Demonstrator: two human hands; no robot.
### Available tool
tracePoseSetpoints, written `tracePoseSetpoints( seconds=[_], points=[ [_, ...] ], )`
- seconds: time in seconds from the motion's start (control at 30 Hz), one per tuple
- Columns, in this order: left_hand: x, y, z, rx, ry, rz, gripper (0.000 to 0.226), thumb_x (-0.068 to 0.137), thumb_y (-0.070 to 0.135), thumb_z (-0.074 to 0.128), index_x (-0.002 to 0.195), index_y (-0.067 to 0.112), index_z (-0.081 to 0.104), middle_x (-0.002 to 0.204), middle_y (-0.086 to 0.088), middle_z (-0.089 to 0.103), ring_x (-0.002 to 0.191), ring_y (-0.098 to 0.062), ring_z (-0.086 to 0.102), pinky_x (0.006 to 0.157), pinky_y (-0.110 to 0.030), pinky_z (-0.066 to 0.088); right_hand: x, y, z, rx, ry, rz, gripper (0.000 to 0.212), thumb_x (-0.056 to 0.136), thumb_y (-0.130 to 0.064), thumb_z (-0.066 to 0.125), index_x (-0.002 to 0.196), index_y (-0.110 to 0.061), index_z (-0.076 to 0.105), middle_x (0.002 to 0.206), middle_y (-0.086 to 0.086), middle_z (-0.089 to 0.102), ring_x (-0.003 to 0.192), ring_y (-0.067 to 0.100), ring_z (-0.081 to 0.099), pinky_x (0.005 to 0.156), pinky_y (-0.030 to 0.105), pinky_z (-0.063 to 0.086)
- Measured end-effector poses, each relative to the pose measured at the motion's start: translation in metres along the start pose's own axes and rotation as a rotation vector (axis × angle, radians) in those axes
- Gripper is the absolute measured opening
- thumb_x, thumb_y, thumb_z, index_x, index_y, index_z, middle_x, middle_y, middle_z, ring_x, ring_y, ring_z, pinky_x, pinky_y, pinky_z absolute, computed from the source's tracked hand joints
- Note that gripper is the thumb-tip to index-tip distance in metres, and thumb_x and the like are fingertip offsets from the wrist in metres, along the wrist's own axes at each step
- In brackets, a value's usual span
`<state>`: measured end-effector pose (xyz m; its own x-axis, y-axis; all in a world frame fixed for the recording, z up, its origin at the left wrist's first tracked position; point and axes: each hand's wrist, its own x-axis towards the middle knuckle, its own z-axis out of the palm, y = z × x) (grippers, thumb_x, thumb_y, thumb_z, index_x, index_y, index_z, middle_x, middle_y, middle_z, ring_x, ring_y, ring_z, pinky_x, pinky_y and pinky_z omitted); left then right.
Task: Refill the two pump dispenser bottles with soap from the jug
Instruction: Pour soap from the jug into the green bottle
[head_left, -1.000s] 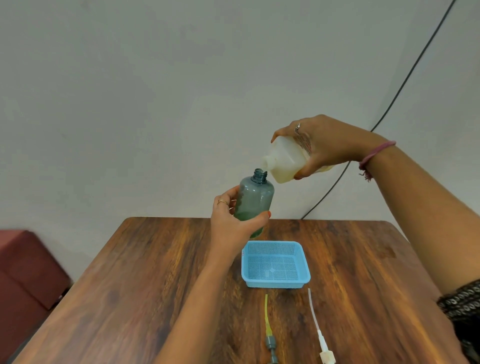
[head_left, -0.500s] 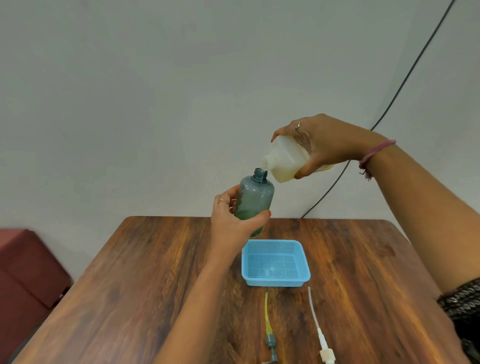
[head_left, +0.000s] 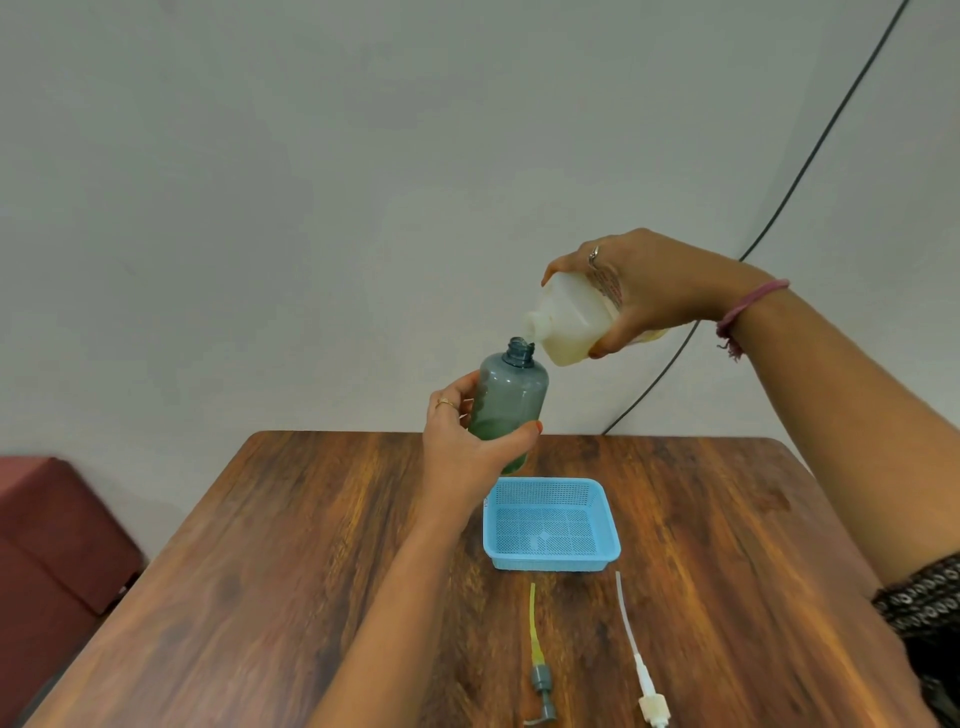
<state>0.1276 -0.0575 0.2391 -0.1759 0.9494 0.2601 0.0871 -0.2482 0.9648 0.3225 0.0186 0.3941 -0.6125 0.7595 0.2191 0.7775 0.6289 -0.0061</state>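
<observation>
My left hand (head_left: 467, 447) grips a translucent grey-green pump bottle (head_left: 511, 400) with its cap off, held upright above the table's far half. Its lower part shows green liquid. My right hand (head_left: 654, 291) holds a whitish jug (head_left: 566, 325) of pale yellowish soap, tipped to the left. The jug's open spout sits just above and right of the bottle's neck. Two removed pump heads lie near the front edge: a grey one with a yellow tube (head_left: 540, 670) and a white one with a clear tube (head_left: 641, 670). No second bottle is in view.
An empty blue mesh basket (head_left: 551, 564) sits mid-table on the wooden table (head_left: 260, 571), below the held bottle. A black cable (head_left: 810, 156) runs down the wall behind. A dark red seat (head_left: 47, 530) stands at the left of the table.
Almost nothing differs: both hands hold the same pose, the jug tipped over the bottle's neck. The view has shifted very slightly.
</observation>
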Motion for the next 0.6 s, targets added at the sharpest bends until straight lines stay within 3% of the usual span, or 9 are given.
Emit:
tracePoseSetpoints(
  seconds=[0.6],
  points=[
    [0.0004,-0.0007,0.0031,-0.011,0.004,-0.012,0.071,0.066,0.016,0.088,0.115,0.040,0.043,0.125,0.005,0.051,0.104,-0.005,0.055,0.057,-0.008,0.050,-0.0012,-0.0004,0.0008,0.000,-0.008,0.010,0.082,0.059,-0.032,0.089,0.132,-0.032,0.051,0.118,-0.004,0.060,0.099,0.014,0.052,0.083,0.028,0.042]
  ],
)
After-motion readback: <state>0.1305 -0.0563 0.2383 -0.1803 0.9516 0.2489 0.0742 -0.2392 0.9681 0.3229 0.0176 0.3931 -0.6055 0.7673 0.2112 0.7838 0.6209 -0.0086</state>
